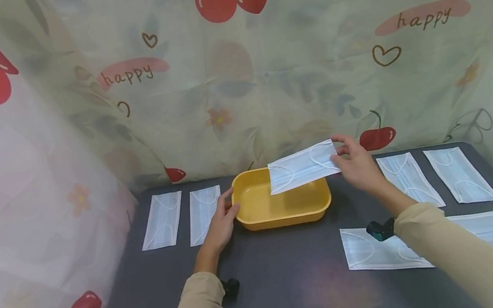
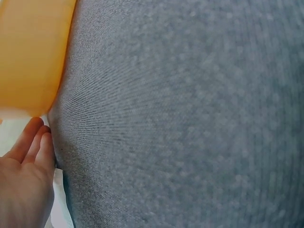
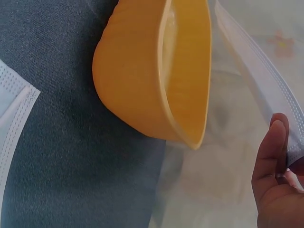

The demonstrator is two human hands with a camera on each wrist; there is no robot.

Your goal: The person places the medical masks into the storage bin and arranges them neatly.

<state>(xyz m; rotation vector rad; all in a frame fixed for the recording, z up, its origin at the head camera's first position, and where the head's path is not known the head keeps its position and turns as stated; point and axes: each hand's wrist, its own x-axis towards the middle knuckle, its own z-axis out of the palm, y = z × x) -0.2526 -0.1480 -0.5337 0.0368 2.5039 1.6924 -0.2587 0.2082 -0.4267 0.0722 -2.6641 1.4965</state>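
On the grey table (image 1: 278, 280), right hand (image 1: 356, 165) pinches a mask (image 1: 302, 166); left hand (image 1: 221, 224), fingers relaxed, touches the yellow tray (image 1: 282, 216).

In the head view the right forearm covers the middle of the near face mask (image 1: 368, 253) on the table (image 1: 288, 278). The held mask (image 1: 303, 166) hides the yellow tray's (image 1: 281, 208) far right rim. The left wrist view cuts the left hand (image 2: 23, 185) at the frame's corner and blurs the tray; the right wrist view shows only part of the right hand (image 3: 278, 185)
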